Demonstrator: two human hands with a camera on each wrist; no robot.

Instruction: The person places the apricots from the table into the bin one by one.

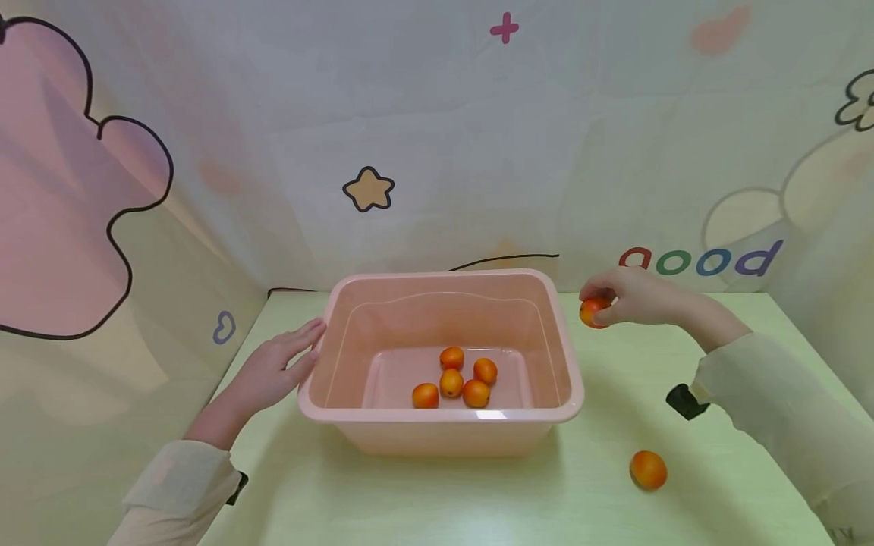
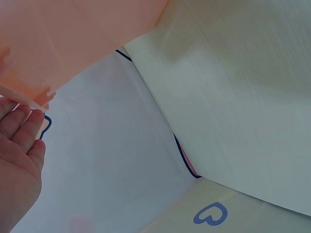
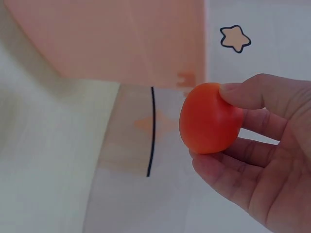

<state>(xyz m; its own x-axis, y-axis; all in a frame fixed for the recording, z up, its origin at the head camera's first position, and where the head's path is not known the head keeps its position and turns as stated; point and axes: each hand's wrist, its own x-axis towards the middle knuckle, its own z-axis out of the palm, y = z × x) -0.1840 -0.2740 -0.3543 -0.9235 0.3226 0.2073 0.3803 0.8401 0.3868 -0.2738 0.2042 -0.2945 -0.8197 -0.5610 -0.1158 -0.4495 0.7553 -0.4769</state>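
My right hand (image 1: 638, 296) pinches an orange-red tomato (image 3: 211, 119) between thumb and fingers, just off the right side of the pink plastic basin (image 1: 441, 437). In the right wrist view the tomato looks smooth and rounded, and the basin wall stands close by. With fairly straight fingers, my left hand (image 1: 273, 370) rests against the basin's left rim; the left wrist view shows its fingertips (image 2: 35, 116) right at that rim. Inside the basin, several similar tomatoes (image 1: 451, 383) lie grouped on the floor. Another tomato (image 1: 648, 470) sits on the table, in front of my right forearm.
The basin stands on a pale wood-grain table (image 1: 437, 500), near its back edge. A printed cloth (image 1: 437, 152) hangs behind, and cloth walls close off both sides. Black straps or devices (image 1: 686, 402) show at the sleeves.
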